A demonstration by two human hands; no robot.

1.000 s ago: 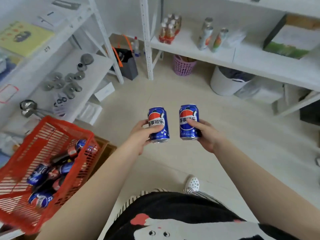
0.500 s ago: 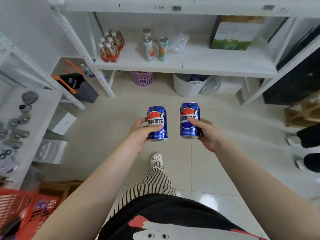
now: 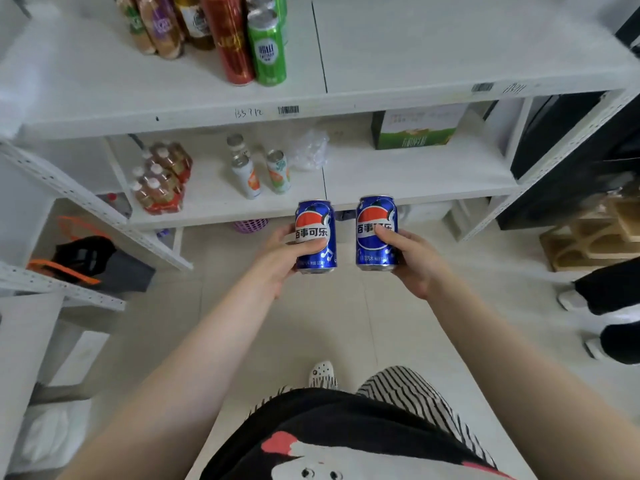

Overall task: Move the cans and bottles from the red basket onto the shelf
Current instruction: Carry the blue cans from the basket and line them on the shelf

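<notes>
Shelf (image 3: 398, 98) now nearer; red basket gone; both hands still gripping cans.

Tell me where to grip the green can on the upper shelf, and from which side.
Grip the green can round its bare middle, coming from the front right. It stands upright; the red can crowds its left and more drinks stand behind, so only that side looks open.

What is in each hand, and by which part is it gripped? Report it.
The left hand holds one blue can upright by its side wall, thumb across the label. The right hand holds a second blue can the same way, fingers on the label.
</notes>
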